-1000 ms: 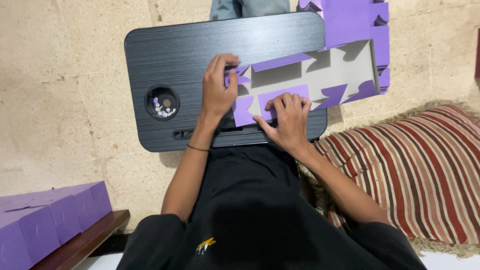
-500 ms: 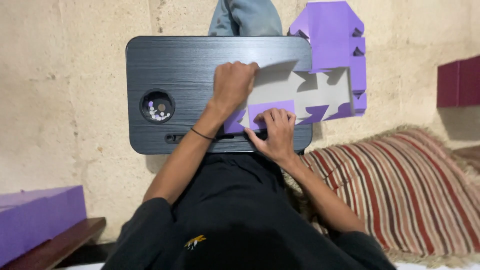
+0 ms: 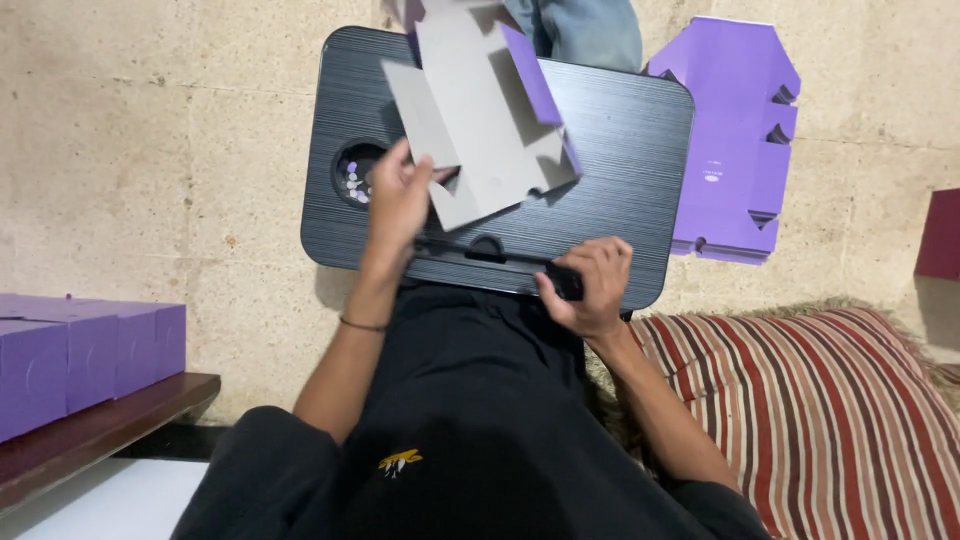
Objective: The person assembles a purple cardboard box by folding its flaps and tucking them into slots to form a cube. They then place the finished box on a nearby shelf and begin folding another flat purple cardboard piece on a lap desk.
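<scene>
Head view looks straight down on a black wood-grain lap desk (image 3: 620, 150) over my lap. My left hand (image 3: 398, 200) pinches the lower-left edge of a flat die-cut cardboard box blank, grey inside and purple outside (image 3: 478, 110), thumb on one face and fingers behind it; the blank is lifted and tilted above the desk's middle, toward twelve o'clock from that hand. My right hand (image 3: 590, 285) rests at the desk's near edge, at about five o'clock from the blank, fingers curled around a small black object (image 3: 565, 282) I cannot identify. I judge the blank light, thin and springy, apt to flop at its creases, so a grip on a solid panel near a fold line would steady it better than a flap tip. More purple flat blanks (image 3: 735, 140) lie at three o'clock; folded purple boxes (image 3: 80, 345) sit at eight o'clock.
</scene>
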